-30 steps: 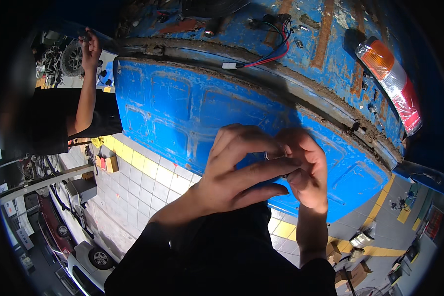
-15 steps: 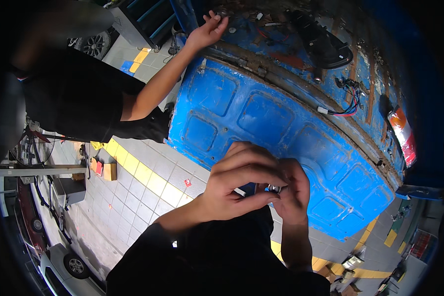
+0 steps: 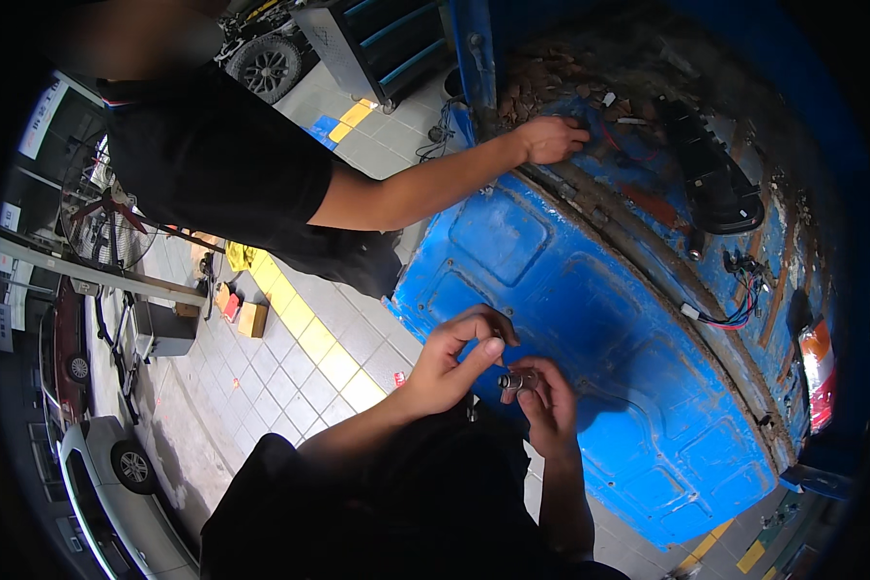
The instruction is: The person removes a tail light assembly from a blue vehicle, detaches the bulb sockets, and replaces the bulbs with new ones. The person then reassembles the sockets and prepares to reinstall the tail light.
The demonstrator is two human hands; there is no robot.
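Observation:
My right hand (image 3: 549, 411) grips a small shiny silver cylindrical piece (image 3: 518, 380) with a dark ring near its left end. Its exact kind is too small to tell. Just left of it, my left hand (image 3: 457, 365) has its fingers curled and its thumb bent over toward them. Whether something tiny sits in that pinch is hidden. Both hands are held up in front of my body, above the near edge of a worn blue vehicle panel (image 3: 512, 251) with pressed recesses.
A co-worker's hand (image 3: 554, 140) reaches in from the left over the rusty vehicle bed. On it lie a black plastic housing (image 3: 713, 179), a wire bundle (image 3: 744, 290) and a red-and-white lamp (image 3: 818, 377). A tool cabinet (image 3: 377, 48) stands behind.
My hands have drawn slightly apart, leaving the silver piece in my right hand. The view has shifted, and the co-worker's hand has turned over and reached further across the bed.

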